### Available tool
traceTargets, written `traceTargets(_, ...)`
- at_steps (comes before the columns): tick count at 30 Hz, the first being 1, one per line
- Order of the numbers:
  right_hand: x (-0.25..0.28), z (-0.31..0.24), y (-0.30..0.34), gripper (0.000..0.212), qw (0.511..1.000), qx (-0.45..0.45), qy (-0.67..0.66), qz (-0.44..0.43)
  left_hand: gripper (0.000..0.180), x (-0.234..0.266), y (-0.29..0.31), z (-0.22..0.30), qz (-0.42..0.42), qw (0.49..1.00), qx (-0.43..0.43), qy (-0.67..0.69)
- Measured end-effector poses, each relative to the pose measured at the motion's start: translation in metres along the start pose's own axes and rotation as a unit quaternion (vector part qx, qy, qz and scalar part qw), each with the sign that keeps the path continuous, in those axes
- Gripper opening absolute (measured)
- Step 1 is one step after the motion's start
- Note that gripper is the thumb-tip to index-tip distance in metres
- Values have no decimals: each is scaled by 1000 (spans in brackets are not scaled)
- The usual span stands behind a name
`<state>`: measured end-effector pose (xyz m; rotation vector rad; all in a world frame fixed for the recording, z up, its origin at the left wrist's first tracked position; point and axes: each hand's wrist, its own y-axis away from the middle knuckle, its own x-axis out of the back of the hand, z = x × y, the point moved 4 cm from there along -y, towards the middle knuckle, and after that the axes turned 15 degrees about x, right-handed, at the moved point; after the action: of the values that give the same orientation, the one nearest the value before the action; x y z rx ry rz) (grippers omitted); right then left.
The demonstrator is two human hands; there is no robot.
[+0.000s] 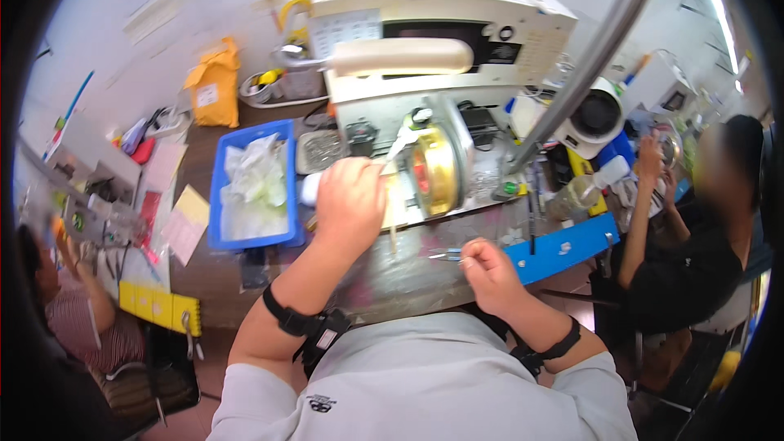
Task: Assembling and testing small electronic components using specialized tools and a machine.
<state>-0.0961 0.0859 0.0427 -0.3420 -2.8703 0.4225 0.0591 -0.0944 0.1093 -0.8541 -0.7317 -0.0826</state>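
My left hand [351,200] is closed, back of the hand up, just left of a gold-rimmed wheel [439,171] with a reddish centre. A white rounded end [309,189] shows at its left side; what its fingers grip is hidden. Below the wheel, a thin pale stick [394,238] points down towards me. Near the front edge of the table [359,278], my right hand [492,278] is closed in a pinch on a slim, pointed silvery tool [446,255]. Its exact kind is too small to tell.
A blue tray [216,204] with crumpled white bags stands on the left. Behind the wheel is a white machine [531,41] with a cream bar. A grey pole [580,65] slants across the right, beside a blue strip [563,249]. People sit at both sides.
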Motion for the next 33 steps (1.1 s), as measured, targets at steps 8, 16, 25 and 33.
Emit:
traceTargets(8, -1, -13, -7, 8, 999, 21, 41, -28, 14, 10, 1, 16, -2, 995, -32, -99)
traceTargets(16, 5, -14, -10, 9, 999, 21, 43, -25, 9, 40, 10, 10, -100, 986, 0, -132)
traceTargets(25, -3, -34, -17, 9, 992, 71, 70, -76, 10, 25, -8, 14, -164, 977, -108, 89)
traceTargets(33, -6, -47, -27, 3, 985, 104, 90, -103, 13, 17, -6, 9, -225, 956, -156, 107)
